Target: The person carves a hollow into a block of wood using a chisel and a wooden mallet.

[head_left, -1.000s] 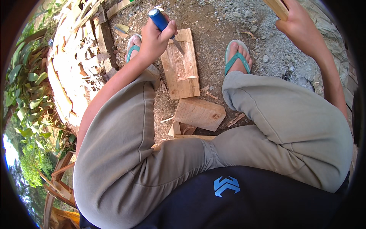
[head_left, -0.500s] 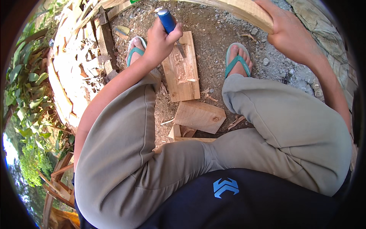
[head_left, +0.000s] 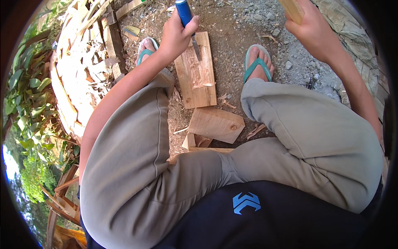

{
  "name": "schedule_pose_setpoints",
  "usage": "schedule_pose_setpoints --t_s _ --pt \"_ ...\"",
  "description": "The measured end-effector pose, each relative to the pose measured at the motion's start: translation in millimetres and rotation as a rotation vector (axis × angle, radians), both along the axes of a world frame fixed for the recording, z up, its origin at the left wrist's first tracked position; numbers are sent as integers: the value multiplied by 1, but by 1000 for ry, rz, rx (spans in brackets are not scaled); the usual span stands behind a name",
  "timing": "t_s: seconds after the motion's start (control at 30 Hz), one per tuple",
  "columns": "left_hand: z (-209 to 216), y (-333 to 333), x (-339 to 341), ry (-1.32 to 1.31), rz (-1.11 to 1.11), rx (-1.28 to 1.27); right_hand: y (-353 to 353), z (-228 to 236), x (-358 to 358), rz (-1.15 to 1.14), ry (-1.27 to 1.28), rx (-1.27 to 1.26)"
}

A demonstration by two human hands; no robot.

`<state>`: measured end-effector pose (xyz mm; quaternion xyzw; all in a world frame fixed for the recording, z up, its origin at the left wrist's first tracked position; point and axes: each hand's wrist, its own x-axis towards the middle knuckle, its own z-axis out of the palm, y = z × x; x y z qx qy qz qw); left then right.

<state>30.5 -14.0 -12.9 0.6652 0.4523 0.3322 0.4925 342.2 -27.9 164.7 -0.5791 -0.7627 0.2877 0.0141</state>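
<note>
Holds a blue-handled chisel (head_left: 184, 13) in the left hand (head_left: 176, 37), with the grip curled tight around it. Points the thin metal blade (head_left: 196, 48) down at a flat wooden board (head_left: 192, 94). Has that board lying on the dirt (head_left: 230, 33) between the two feet (head_left: 258, 72), closer to the left one, with a rough hollow (head_left: 199, 72) cut in its middle. Aims the blade tip at the hollow, but cannot tell for sure if touching.

Holds a pale wooden stick (head_left: 292, 10) in the right hand (head_left: 309, 31), with that grip wrapped hard around it too, well apart from the board. Cannot see the far end of the stick, past the top edge.

Has a wood block (head_left: 217, 124) with a dark knot just below the board, by some smaller wood bits (head_left: 188, 142). Wears flip-flops (head_left: 259, 61) with green straps, gray-brown pants (head_left: 124, 141) and a dark shirt (head_left: 273, 224) with a blue mark. Has gray stones (head_left: 294, 45) near the right foot, and a messy wood pile (head_left: 111, 41) and green leaves (head_left: 33, 89) off to the left.
</note>
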Motion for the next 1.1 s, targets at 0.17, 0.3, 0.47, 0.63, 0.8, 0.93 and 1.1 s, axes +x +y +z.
schedule_pose_setpoints --t_s 0.17,0.3,0.47,0.63,0.8,0.93,1.1 --pt "3 3 -15 114 -10 -60 13 -4 -22 -111 -7 -285" --pt "2 9 -8 236 87 -71 -2 -19 -27 -35 -6 -275" --pt "-9 8 -16 158 -6 -57 8 -30 -24 -51 -33 -266" --pt "-15 8 -5 115 -60 -72 16 -25 -8 -40 -61 -269" --pt "-17 1 -31 265 14 -33 20 -37 -27 65 95 -131" --pt "-17 7 -13 129 -99 -47 31 -13 -14 -140 73 -143" --pt "-19 -7 -32 187 -8 -153 -3 -62 -23 -19 123 -342"
